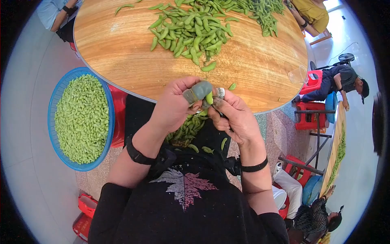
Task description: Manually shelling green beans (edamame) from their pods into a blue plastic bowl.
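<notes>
Leaf-printed shirt (178, 215), foremost | left hand (172, 99) and right hand (239, 118): 2 hands close together, both pinching 1 green pod (209, 98) above lap pods (187, 131) | pod heap (191, 34) on wooden surface (118, 53) | blue basket (52, 118) of shelled beans (81, 122), left of lap.

Left hand (172, 101) and right hand (236, 114) hold a green pod (209, 98) by the wooden table (118, 53).
</notes>
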A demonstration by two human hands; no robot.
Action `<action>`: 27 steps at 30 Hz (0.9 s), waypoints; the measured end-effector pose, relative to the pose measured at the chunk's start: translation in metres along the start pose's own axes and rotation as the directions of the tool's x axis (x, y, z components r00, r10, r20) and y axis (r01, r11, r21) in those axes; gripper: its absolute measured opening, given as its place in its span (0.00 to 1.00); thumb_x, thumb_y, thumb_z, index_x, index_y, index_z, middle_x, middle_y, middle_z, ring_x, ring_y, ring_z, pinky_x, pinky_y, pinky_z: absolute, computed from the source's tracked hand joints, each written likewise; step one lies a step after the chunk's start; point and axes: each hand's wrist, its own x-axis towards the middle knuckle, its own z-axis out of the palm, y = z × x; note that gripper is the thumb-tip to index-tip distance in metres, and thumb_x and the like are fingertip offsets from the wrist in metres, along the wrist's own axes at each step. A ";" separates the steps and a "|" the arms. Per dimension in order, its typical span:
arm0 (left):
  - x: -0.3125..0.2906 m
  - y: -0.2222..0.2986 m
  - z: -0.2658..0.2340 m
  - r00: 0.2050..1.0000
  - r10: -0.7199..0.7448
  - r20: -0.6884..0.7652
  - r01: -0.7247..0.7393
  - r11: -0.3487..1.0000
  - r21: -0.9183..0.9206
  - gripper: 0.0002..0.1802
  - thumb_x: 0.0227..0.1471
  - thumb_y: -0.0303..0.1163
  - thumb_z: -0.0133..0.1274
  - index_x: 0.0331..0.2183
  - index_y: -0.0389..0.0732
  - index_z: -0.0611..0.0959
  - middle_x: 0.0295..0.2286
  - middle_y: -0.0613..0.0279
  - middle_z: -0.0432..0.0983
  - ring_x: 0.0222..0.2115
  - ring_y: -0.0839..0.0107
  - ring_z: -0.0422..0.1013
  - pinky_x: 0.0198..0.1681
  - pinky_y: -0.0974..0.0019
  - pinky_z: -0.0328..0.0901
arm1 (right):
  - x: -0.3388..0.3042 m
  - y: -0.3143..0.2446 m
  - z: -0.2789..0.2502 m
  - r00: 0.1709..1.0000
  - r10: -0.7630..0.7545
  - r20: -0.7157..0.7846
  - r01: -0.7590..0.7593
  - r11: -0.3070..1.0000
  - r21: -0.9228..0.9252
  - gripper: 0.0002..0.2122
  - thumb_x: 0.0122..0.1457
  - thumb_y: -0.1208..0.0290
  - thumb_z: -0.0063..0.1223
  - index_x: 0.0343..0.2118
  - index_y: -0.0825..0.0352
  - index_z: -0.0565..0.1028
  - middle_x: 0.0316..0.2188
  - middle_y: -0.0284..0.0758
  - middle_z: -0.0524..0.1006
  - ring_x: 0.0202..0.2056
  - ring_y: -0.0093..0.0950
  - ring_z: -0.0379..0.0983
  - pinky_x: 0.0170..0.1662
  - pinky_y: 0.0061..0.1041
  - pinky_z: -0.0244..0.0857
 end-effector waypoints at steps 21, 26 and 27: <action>0.002 0.014 0.019 0.915 0.403 0.033 -0.182 0.337 0.924 0.31 0.39 0.22 0.55 0.48 0.39 0.64 0.27 0.49 0.72 0.28 0.51 0.71 0.31 0.61 0.65 | 0.014 -0.006 0.009 0.764 -0.619 -0.183 0.280 0.573 -0.770 0.08 0.53 0.78 0.52 0.37 0.70 0.72 0.19 0.26 0.72 0.22 0.14 0.65 0.25 0.16 0.60; 0.002 0.006 0.015 0.873 0.470 0.128 -0.258 0.224 0.940 0.32 0.36 0.23 0.60 0.45 0.39 0.65 0.23 0.59 0.71 0.24 0.65 0.71 0.32 0.67 0.64 | 0.007 -0.019 0.013 0.686 -0.712 -0.153 0.224 0.406 -0.886 0.10 0.49 0.75 0.56 0.35 0.70 0.73 0.21 0.35 0.75 0.24 0.17 0.70 0.27 0.20 0.64; 0.002 0.004 0.014 0.873 0.471 0.130 -0.260 0.223 0.939 0.32 0.36 0.23 0.60 0.45 0.39 0.65 0.23 0.59 0.71 0.24 0.65 0.71 0.32 0.67 0.64 | 0.004 -0.021 0.012 0.797 -0.593 -0.115 0.120 0.342 -0.932 0.09 0.49 0.74 0.57 0.33 0.70 0.74 0.19 0.36 0.74 0.22 0.18 0.69 0.26 0.21 0.63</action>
